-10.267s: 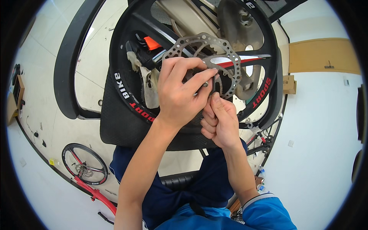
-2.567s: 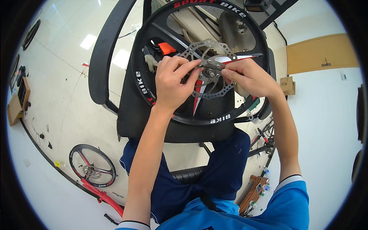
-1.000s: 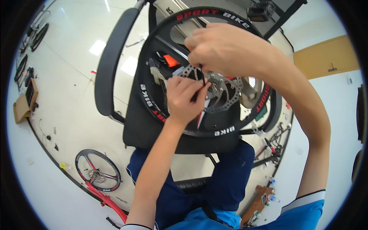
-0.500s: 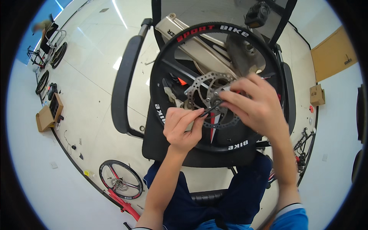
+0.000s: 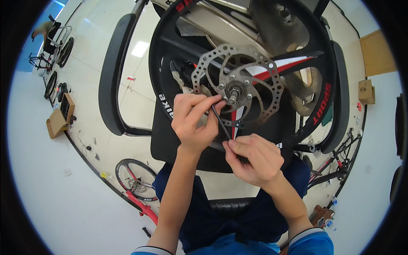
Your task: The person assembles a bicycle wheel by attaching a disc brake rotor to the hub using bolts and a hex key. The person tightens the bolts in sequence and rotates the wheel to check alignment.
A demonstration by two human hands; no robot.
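Note:
A black bicycle wheel (image 5: 160, 68) with red-and-white spoke markings lies flat on a chair in front of me. At its hub is a silver disc brake rotor (image 5: 276, 91), perforated and held by several bolts around the axle (image 5: 233, 94). A thin dark hex key (image 5: 222, 123) slants from the rotor's bolts toward me. My left hand (image 5: 193, 121) pinches its upper end close to a bolt on the hub's near left side. My right hand (image 5: 257, 159) pinches the lower end, over the wheel's near rim. The tool's tip is hidden by my left fingers.
Chair armrests (image 5: 115, 76) flank the wheel. A beige frame part (image 5: 216, 23) and a dusty grey part lie beneath it. On the floor at left are another wheel with a red fork (image 5: 142, 204) and an open cardboard box (image 5: 57, 127). A bicycle frame (image 5: 335, 165) stands at right.
My right hand has moved from over the hub down toward me, onto the hex key's lower end. The wheel and chair appear closer, and the hub is now uncovered.

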